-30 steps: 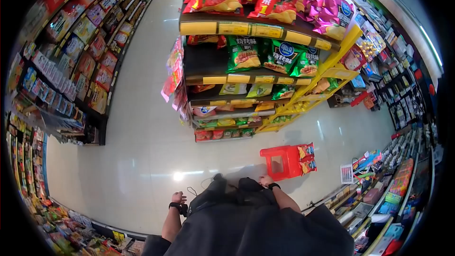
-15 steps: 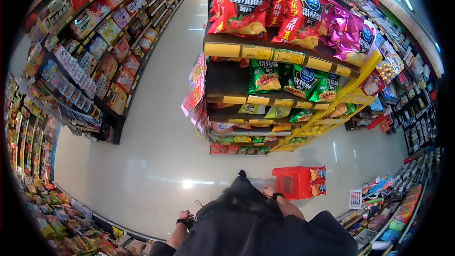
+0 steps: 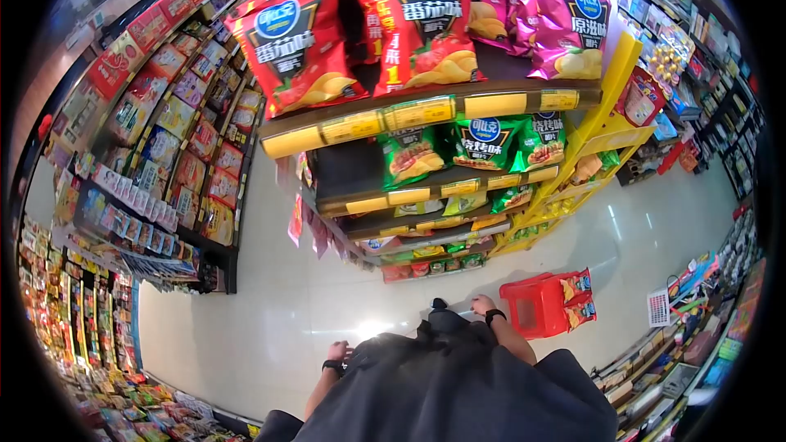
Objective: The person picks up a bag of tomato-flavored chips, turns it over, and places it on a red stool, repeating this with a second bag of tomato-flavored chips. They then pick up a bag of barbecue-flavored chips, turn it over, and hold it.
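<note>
My left hand hangs low beside the dark clothing, a black band on its wrist; its fingers are small and look partly curled, and whether they hold anything is unclear. On the other side, my right hand, also with a black wristband, is nearest to a red basket on the floor. Chip bags with red packaging lie at the basket's right side. Ahead, the top shelf bears red chip bags and purple chip bags. Green chip bags stand one shelf below.
A yellow frame borders the chip shelf on the right. Another shelf of packaged goods runs along the left aisle. A white lattice basket is at the right, near more goods. Pale floor shows between the shelves.
The chip shelf appears larger and further left as the view has shifted. Both hands and the red basket sit slightly further right in view, with my right hand still beside the basket.
</note>
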The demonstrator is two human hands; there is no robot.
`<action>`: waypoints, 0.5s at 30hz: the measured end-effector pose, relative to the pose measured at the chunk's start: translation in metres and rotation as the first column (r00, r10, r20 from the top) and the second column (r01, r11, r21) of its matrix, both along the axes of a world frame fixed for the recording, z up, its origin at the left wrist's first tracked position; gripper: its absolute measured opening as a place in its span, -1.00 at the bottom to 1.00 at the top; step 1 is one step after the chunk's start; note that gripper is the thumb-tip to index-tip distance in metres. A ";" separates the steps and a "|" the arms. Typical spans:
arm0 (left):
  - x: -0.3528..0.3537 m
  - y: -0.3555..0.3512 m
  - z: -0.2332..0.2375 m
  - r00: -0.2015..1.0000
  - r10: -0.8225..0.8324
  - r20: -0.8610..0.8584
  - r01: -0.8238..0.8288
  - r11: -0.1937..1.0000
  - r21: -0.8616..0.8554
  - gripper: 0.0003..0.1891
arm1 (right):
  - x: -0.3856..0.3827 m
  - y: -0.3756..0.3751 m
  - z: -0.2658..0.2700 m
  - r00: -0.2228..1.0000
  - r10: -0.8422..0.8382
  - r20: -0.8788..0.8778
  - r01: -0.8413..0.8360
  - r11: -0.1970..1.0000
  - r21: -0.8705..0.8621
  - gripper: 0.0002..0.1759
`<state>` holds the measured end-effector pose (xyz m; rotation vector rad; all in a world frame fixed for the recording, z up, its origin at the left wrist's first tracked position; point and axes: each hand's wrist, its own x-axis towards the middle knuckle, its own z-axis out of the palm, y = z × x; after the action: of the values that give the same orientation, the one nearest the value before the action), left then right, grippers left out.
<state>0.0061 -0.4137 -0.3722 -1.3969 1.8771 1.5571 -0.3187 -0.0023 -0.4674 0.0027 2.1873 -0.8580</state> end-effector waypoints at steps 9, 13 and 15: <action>-0.171 0.004 0.139 0.875 -0.418 -0.244 0.175 0.743 -0.646 -0.78 | -0.068 -0.062 0.132 0.901 0.047 -0.432 -0.181 0.945 -0.274 -0.70; -0.235 0.024 0.245 0.756 -0.523 -0.394 0.035 0.633 -0.773 -0.83 | -0.087 -0.125 0.236 0.843 0.162 -0.514 -0.433 0.772 -0.466 -0.71; -0.260 0.033 0.291 0.708 -0.522 -0.475 -0.040 0.642 -0.766 -0.83 | -0.088 -0.149 0.318 0.779 0.284 -0.559 -0.561 0.712 -0.421 -0.69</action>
<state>-0.2543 -0.3811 -0.0814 -0.6796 3.2706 1.2532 -0.4063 -0.1512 -0.1495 -1.0903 2.0951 -1.2858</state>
